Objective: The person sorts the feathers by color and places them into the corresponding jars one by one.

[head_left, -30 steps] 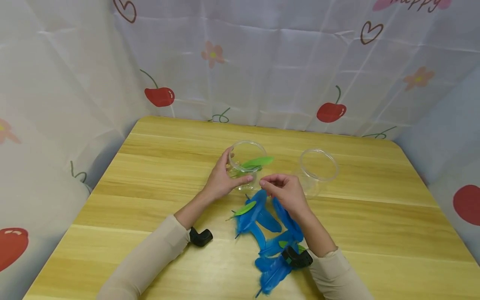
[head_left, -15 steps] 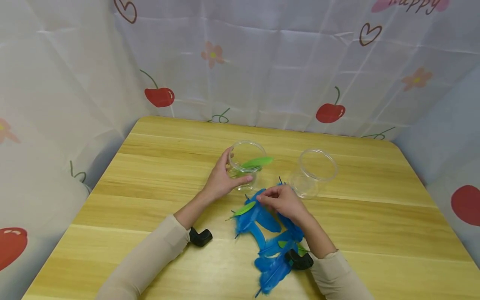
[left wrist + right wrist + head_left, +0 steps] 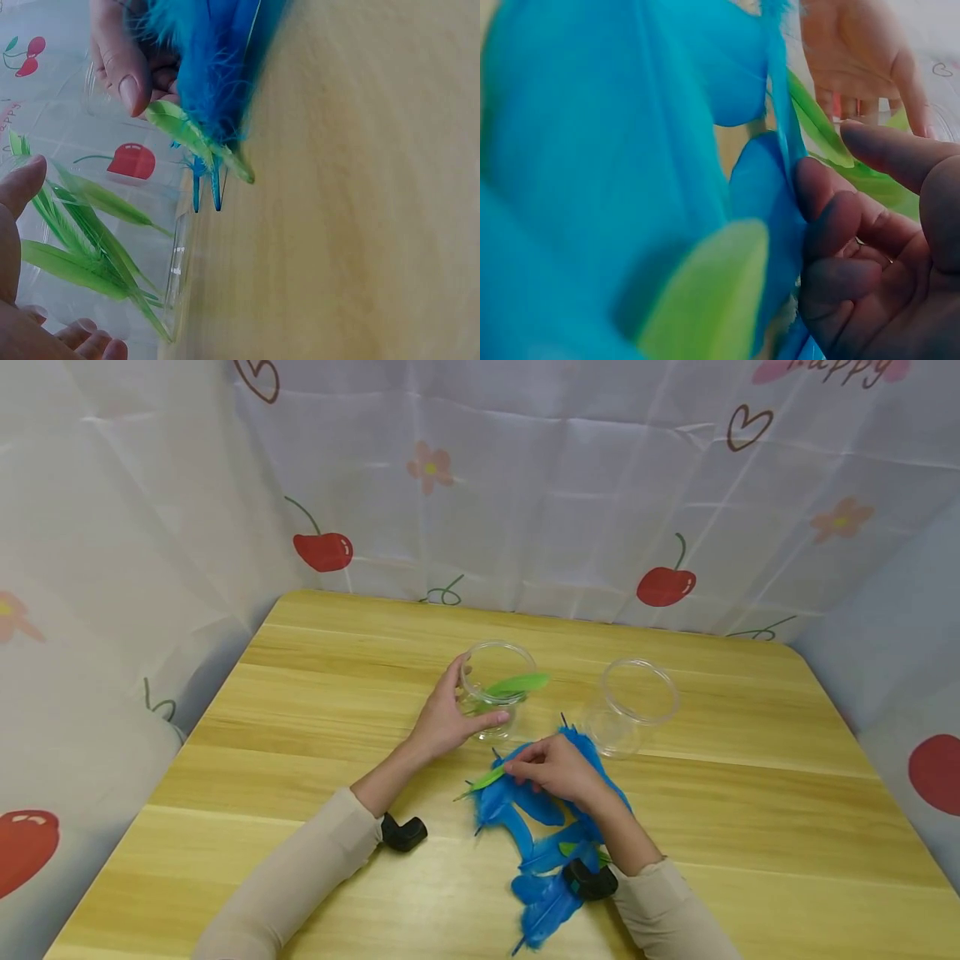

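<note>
The left hand (image 3: 442, 718) holds a clear cup (image 3: 498, 643) between thumb and fingers; green feathers (image 3: 517, 685) stand inside it, one reaching past the rim toward the right hand's side. The right hand (image 3: 551, 768) is bent nearly closed, thumb and index finger narrowly spaced at the tip of a loose green feather (image 3: 489, 779); whether they pinch it cannot be told. That feather lies left of the right hand's fingertips, on blue feathers (image 3: 540, 806) spread beneath the hand and nearer the person. A second clear cup (image 3: 639, 661) stands beyond the right hand, slightly to its right.
</note>
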Demonstrator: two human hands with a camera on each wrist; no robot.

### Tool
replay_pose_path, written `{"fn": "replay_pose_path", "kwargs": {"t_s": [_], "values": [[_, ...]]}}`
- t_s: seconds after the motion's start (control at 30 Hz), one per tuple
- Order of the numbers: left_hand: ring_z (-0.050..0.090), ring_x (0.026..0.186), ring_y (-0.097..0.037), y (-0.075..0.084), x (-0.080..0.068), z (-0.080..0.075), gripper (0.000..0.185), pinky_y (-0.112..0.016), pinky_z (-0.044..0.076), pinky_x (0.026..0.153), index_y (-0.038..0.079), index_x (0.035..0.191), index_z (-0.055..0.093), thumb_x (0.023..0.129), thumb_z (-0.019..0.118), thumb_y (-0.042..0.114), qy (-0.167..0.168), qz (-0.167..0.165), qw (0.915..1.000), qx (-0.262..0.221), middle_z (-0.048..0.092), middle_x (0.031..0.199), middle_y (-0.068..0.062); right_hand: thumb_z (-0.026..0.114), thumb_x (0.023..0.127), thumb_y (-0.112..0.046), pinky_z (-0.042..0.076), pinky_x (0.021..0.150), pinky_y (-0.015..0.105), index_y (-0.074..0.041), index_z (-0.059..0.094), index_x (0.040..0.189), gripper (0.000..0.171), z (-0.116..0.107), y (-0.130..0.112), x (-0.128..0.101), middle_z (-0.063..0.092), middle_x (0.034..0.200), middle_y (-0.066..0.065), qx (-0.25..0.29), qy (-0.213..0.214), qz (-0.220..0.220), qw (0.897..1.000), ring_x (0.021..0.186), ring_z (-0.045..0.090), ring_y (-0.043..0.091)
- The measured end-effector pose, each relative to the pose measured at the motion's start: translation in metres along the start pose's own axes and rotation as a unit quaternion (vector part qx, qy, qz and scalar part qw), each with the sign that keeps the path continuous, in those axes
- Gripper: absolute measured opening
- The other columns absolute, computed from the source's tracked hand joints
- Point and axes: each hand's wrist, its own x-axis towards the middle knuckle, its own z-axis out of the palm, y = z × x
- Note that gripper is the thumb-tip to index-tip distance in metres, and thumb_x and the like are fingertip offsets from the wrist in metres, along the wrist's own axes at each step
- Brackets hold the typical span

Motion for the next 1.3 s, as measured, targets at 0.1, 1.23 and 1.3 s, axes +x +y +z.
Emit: {"fn": "replay_pose_path", "kwargs": {"t_s": [0.1, 1.23, 1.3], "values": [[0.043, 0.130, -0.038, 0.000, 0.000, 0.000, 0.103, -0.054, 0.043, 0.101, 0.023, 0.158, 0.019, 0.079, 0.083, 0.042, 0.001, -0.001, 1.0000, 0.001, 0.036, 0.151, -0.016, 0.069, 0.094, -0.026, 0.048, 0.055, 0.031, -0.003, 0.078, 0.090, 0.024, 0.002, -0.001, 0.001, 0.067, 0.069, 0.001, -0.001, 0.003, 0.003, 1.000, 0.055, 0.056, 0.015], [0.043, 0.129, -0.037, 0.002, -0.001, 0.002, 0.105, -0.053, 0.045, 0.099, 0.022, 0.158, 0.019, 0.077, 0.084, 0.044, 0.005, -0.010, 0.9999, 0.008, 0.036, 0.152, -0.013, 0.066, 0.095, -0.015, 0.033, 0.041, 0.024, 0.012, 0.069, 0.093, 0.026, -0.025, -0.013, -0.026, 0.063, 0.069, 0.018, 0.158, 0.105, -0.016, 0.982, 0.042, 0.039, 0.012], [0.043, 0.129, -0.037, 0.002, -0.001, 0.002, 0.106, -0.053, 0.044, 0.100, 0.023, 0.157, 0.019, 0.077, 0.084, 0.043, 0.006, -0.011, 0.9999, 0.009, 0.037, 0.152, -0.013, 0.066, 0.096, -0.015, 0.035, 0.041, 0.024, 0.013, 0.067, 0.093, 0.028, -0.029, -0.017, -0.029, 0.063, 0.068, 0.014, 0.162, 0.116, -0.019, 0.980, 0.042, 0.040, 0.012]]}}
